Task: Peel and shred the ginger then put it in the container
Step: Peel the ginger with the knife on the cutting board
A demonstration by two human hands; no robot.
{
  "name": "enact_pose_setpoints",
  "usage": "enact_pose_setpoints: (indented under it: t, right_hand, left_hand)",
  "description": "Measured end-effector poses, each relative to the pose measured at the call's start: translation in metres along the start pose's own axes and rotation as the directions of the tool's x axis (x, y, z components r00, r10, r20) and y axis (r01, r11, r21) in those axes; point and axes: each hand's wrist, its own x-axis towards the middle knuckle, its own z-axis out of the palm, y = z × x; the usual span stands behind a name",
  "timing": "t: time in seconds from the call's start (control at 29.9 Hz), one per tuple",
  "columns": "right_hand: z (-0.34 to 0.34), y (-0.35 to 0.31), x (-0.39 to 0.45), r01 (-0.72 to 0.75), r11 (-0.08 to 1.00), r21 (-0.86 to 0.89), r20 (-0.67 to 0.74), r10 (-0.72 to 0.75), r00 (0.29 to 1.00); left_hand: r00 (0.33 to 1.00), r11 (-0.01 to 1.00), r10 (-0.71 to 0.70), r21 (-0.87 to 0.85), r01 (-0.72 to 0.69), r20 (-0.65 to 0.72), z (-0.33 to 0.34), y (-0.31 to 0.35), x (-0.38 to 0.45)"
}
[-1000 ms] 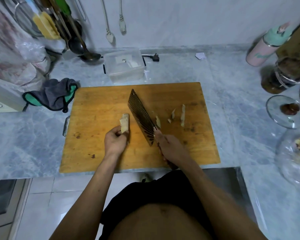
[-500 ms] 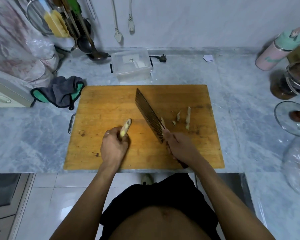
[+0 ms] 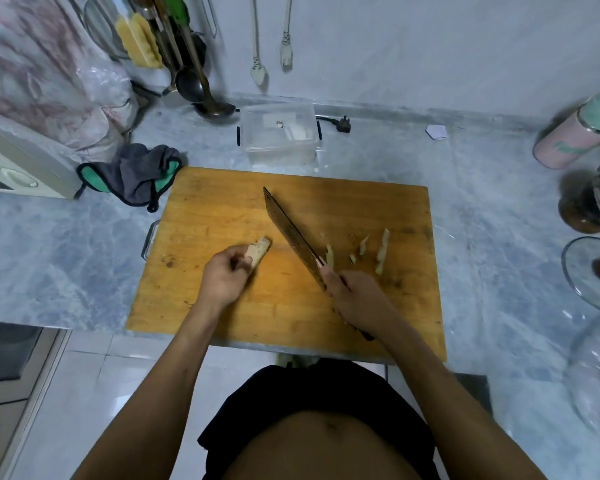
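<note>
Gripping ginger (image 3: 258,251) in left hand (image 3: 224,277), right hand (image 3: 355,297) hiding cleaver (image 3: 291,237) handle

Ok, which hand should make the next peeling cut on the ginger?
Right. The right hand already grips the cleaver, its blade beside the ginger. The left hand is occupied holding that piece on the cutting board.

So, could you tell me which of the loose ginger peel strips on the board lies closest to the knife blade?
The pale ginger peel strip right beside the dark ridged cleaver blade, just above the right hand; the other strips lie farther right.
</note>
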Motion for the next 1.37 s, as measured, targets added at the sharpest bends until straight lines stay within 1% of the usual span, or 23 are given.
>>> enact_pose_setpoints:
  t: [0.07, 0.1, 0.2, 0.27, 0.33, 0.43, 0.53, 0.6, 0.7, 0.9, 1.0, 1.1, 1.37]
  right_hand:
    - [-0.004, -0.003, 0.006, -0.002, 1.000, -0.025, 0.024, 0.003, 1.000]
    - [-0.007, -0.006, 0.009, -0.007, 0.999, -0.035, 0.032, 0.009, 0.999]
    - [-0.011, -0.009, 0.016, -0.005, 0.999, -0.034, 0.074, 0.007, 0.997]
    - [-0.013, -0.011, 0.019, 0.014, 1.000, -0.022, 0.110, -0.012, 0.994]
    - [-0.014, -0.014, 0.020, 0.022, 1.000, -0.019, 0.147, -0.019, 0.989]
    - [-0.015, -0.019, 0.024, 0.017, 0.999, -0.041, 0.190, -0.009, 0.982]
    - [-0.014, -0.025, 0.026, 0.053, 0.993, -0.108, 0.210, -0.029, 0.977]
    - [-0.015, -0.028, 0.024, 0.058, 0.992, -0.115, 0.218, -0.032, 0.975]
    - [-0.018, -0.028, 0.022, 0.019, 0.997, -0.081, 0.207, -0.002, 0.978]
    - [-0.018, -0.029, 0.019, 0.001, 0.998, -0.061, 0.196, 0.011, 0.981]
    - [-0.016, -0.031, 0.019, -0.006, 0.997, -0.080, 0.199, 0.022, 0.980]
    - [-0.015, -0.033, 0.018, 0.023, 0.994, -0.108, 0.204, -0.001, 0.979]
    - [-0.013, -0.043, 0.020, 0.020, 0.996, -0.083, 0.241, 0.001, 0.971]
  left_hand:
    - [0.995, 0.978, 0.048, 0.208, -0.029, -0.087, -0.002, -0.004, 0.002]
    - [0.990, 0.963, 0.074, 0.265, -0.040, -0.120, -0.003, -0.003, 0.002]
    - [0.983, 0.960, 0.128, 0.266, -0.089, -0.133, -0.002, 0.005, -0.001]
    - [0.979, 0.938, 0.182, 0.314, -0.145, -0.089, 0.003, 0.012, -0.004]
    - [0.972, 0.917, 0.213, 0.362, -0.166, -0.095, 0.011, 0.015, -0.004]
    - [0.977, 0.931, 0.165, 0.347, -0.111, -0.132, 0.017, 0.013, -0.005]
    - [0.984, 0.879, 0.160, 0.466, -0.104, -0.081, 0.020, 0.009, -0.009]
    - [0.988, 0.856, 0.137, 0.510, -0.083, -0.069, 0.021, 0.008, -0.009]
    - [0.988, 0.841, 0.134, 0.536, -0.074, -0.074, 0.022, 0.009, -0.009]
    - [0.979, 0.820, 0.194, 0.559, -0.125, -0.065, 0.022, 0.011, -0.013]
    - [0.984, 0.820, 0.171, 0.561, -0.111, -0.055, 0.022, 0.009, -0.010]
    - [0.989, 0.809, 0.143, 0.581, -0.095, -0.037, 0.021, 0.010, -0.010]
    - [0.989, 0.786, 0.146, 0.610, -0.101, -0.025, 0.020, 0.018, -0.009]
